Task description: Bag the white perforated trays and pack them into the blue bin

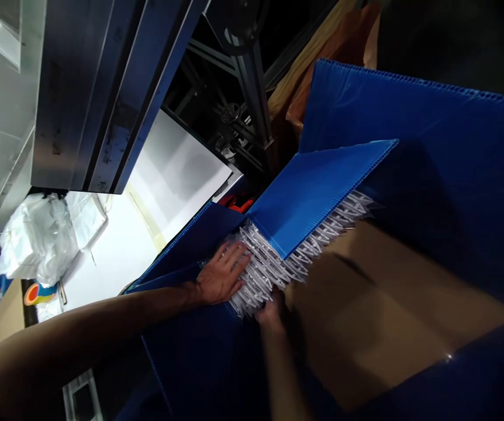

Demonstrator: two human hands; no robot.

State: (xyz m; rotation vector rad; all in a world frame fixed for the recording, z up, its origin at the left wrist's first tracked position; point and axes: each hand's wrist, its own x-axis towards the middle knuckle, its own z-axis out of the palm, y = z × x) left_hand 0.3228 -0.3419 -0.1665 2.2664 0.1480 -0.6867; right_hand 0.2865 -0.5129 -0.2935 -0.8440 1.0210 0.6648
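Note:
Both my arms reach down into a big blue corrugated plastic box (pixel 410 117). My left hand (pixel 223 272) lies flat, fingers spread, against the end of a stack of clear plastic trays (pixel 269 269) standing along the box's left wall. My right hand (pixel 270 310) is at the near lower corner of that stack, fingers curled in against it and mostly hidden. A blue corrugated sheet (pixel 313 187) rests on top of the stack. Brown cardboard (pixel 387 310) lines the box floor beside the stack.
A dark metal machine frame (pixel 103 88) hangs over a white table surface (pixel 168 175) at the left. Crumpled clear plastic bags (pixel 41 234) lie on that surface. Brown cardboard (pixel 322 52) stands behind the box. Something red (pixel 238 203) shows between table and box.

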